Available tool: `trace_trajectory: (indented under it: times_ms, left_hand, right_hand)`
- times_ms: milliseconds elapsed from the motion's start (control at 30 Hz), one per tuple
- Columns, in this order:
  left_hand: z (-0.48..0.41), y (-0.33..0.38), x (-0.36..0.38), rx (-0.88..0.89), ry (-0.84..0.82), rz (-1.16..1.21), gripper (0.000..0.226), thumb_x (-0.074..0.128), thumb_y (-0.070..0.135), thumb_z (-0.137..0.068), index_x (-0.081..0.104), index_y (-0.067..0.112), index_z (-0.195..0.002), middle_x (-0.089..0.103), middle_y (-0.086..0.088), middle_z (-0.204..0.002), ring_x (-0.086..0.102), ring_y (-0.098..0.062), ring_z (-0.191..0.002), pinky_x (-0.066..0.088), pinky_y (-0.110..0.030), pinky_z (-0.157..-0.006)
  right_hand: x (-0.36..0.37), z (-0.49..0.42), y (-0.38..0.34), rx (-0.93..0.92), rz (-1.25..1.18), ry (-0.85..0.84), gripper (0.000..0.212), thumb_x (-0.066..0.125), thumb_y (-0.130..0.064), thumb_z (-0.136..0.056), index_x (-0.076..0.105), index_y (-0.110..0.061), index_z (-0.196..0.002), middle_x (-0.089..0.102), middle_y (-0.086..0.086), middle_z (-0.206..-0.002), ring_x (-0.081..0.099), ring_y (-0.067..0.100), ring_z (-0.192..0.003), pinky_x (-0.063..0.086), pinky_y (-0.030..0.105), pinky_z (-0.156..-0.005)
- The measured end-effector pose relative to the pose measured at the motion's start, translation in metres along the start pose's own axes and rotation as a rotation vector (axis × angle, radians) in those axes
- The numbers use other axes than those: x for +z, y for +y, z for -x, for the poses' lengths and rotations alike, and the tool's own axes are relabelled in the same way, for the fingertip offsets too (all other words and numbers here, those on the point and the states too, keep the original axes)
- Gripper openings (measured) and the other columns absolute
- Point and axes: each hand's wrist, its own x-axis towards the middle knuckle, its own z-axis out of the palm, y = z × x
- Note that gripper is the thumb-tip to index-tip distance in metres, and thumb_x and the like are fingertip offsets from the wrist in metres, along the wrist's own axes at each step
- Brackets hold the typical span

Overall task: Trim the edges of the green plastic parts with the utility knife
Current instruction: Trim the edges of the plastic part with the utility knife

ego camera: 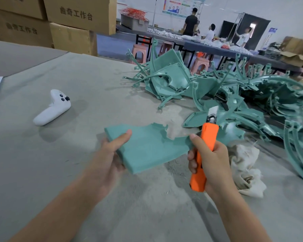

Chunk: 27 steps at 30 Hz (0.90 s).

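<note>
green plastic part point(143, 147) | between both hands | left hand point(108, 154) grips | right hand point(208, 165) holds utility knife point(204, 154)

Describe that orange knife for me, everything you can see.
The utility knife has a bright orange, plastic-looking handle, a metal collar and a short pale blade extended. The right hand grips its middle, blade pointing up and away, just beside the right end of the green plastic part that the left hand holds.

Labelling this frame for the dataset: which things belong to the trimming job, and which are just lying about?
Job:
- green panel, held by the left hand
- knife, gripped by the right hand
- pile of green parts

Lying about:
- white controller
- rag
- cardboard boxes
- pink stools
</note>
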Motion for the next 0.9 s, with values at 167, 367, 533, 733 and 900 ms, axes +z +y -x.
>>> trace_trajectory:
  times_ms: [167, 367, 533, 733, 900]
  left_hand:
    - [0.005, 0.009, -0.011, 0.891, -0.028, -0.916, 0.084, 0.060, 0.047, -0.066, 0.036, 0.030, -0.144, 0.020, 0.007, -0.158, 0.007, -0.011, -0.148, 0.009, -0.035, -0.119]
    - [0.010, -0.012, -0.006, 1.117, -0.415, -1.513, 0.065, 0.082, 0.023, -0.075, 0.056, 0.009, -0.133, 0.053, -0.006, -0.140, 0.046, -0.024, -0.133, 0.046, -0.049, -0.101]
    - [0.010, -0.012, -0.008, 1.138, -0.208, -1.362, 0.041, 0.069, -0.002, -0.071, 0.073, 0.014, -0.108, 0.073, 0.013, -0.094, 0.067, 0.002, -0.074, 0.051, -0.008, -0.067]
    - [0.008, -0.001, 0.000, 0.932, 0.343, -0.987, 0.027, 0.062, 0.033, -0.082, 0.045, 0.038, -0.062, 0.062, 0.018, -0.067, 0.051, 0.009, -0.051, 0.032, -0.003, -0.045]
    - [0.005, 0.001, 0.001, 0.795, 0.362, -0.770, 0.016, 0.065, 0.032, -0.080, 0.059, 0.031, -0.065, 0.064, 0.030, -0.066, 0.059, 0.010, -0.058, 0.038, -0.005, -0.047]
  right_hand:
    - [-0.008, -0.006, -0.005, 0.017, -0.102, 0.070, 0.037, 0.061, -0.013, -0.095, 0.047, -0.007, -0.062, 0.046, 0.004, -0.045, 0.035, 0.014, -0.034, 0.031, 0.022, -0.033]
    - [-0.012, -0.008, -0.005, 0.036, -0.181, 0.017, 0.033, 0.058, -0.013, -0.095, 0.047, -0.009, -0.064, 0.040, 0.003, -0.049, 0.032, 0.011, -0.036, 0.030, 0.021, -0.033]
    - [-0.010, -0.007, -0.005, 0.034, -0.252, -0.040, 0.029, 0.059, -0.025, -0.094, 0.060, -0.013, -0.068, 0.044, 0.003, -0.050, 0.031, 0.010, -0.034, 0.030, 0.020, -0.032]
    - [-0.012, -0.010, 0.001, 0.046, 0.060, -0.024, 0.020, 0.056, -0.027, -0.099, 0.040, -0.015, -0.101, 0.069, 0.008, -0.074, 0.037, 0.012, -0.035, 0.035, 0.025, -0.034]
    - [-0.007, -0.008, 0.007, 0.054, 0.230, -0.083, 0.029, 0.061, -0.019, -0.096, 0.033, -0.020, -0.102, 0.062, 0.011, -0.080, 0.042, 0.019, -0.036, 0.039, 0.029, -0.035]
